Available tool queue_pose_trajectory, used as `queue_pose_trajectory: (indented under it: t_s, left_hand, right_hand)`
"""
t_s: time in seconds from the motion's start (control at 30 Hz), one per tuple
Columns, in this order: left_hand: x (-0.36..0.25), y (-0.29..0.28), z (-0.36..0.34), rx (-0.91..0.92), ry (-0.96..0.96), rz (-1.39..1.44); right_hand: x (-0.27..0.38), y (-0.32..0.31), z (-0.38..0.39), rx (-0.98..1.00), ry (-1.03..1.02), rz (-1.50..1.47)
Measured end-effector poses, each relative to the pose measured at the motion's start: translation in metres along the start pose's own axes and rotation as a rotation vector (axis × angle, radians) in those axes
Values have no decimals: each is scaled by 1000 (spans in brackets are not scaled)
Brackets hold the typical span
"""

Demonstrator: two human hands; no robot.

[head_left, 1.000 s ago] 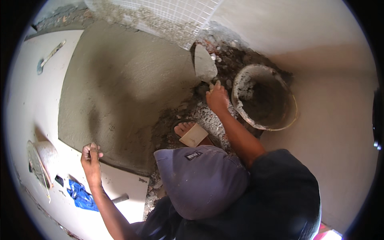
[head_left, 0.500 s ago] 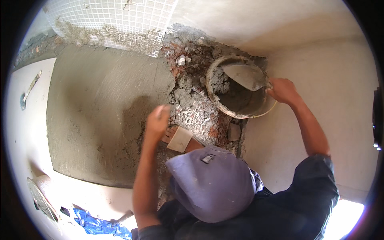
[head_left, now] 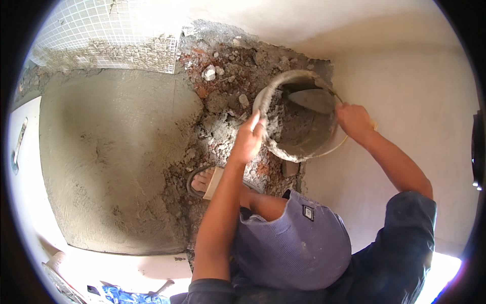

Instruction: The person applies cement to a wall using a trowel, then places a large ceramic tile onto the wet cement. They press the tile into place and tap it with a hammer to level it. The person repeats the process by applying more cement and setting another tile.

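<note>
One sandalled foot [head_left: 203,178] stands near-left of the one gripped bucket [head_left: 292,76]; the left hand [head_left: 248,141] clasps its left rim, the right hand [head_left: 354,121] grasps one trowel [head_left: 315,100], blade inside. Left of the bucket spread rubble [head_left: 223,102] and smoothed grey mortar [head_left: 116,152]; pale walls [head_left: 395,142] rise behind.

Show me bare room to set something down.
White floor shows between the smoothed mortar and the blue plastic, and below the hammer-like tool at far left. The mortar is uncovered but looks soft. Crowded: rubble with a foot on it, and the bucket, with the left hand on its rim and a trowel inside.
</note>
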State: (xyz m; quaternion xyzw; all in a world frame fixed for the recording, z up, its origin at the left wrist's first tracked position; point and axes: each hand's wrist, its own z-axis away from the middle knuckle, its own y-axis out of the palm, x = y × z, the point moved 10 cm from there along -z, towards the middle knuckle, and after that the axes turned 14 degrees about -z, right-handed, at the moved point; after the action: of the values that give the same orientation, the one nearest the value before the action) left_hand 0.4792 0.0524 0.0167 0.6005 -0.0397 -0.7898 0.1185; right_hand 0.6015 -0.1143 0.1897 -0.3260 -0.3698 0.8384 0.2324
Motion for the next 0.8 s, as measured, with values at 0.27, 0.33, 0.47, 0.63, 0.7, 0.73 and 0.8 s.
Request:
queue_pose_trajectory:
  t_s: [0.27, 0.33, 0.47, 0.63, 0.7, 0.73, 0.8]
  left_hand:
    - [14, 7, 43, -233, 124, -181]
    - [21, 10, 44, -191, 77, -170]
    - [20, 12, 54, -155, 109, -167]
    - [20, 14, 60, -170, 89, -204]
    - [20, 13, 61, -205, 99, -159]
    - [21, 13, 61, -219, 90, -152]
    - [25, 15, 59, -201, 44, -189]
  right_hand:
    - [31, 118, 16, 316, 152, -225]
    - [51, 133, 29, 452, 178, -335]
    - [83, 114, 34, 362, 286, -752]
    - [108, 104, 20, 288, 352, -1153]
    - [113, 109, 23, 295, 423, -1248]
    - [115, 110, 28, 286, 470, -1320]
    - [122, 107, 37, 254, 488, -1463]
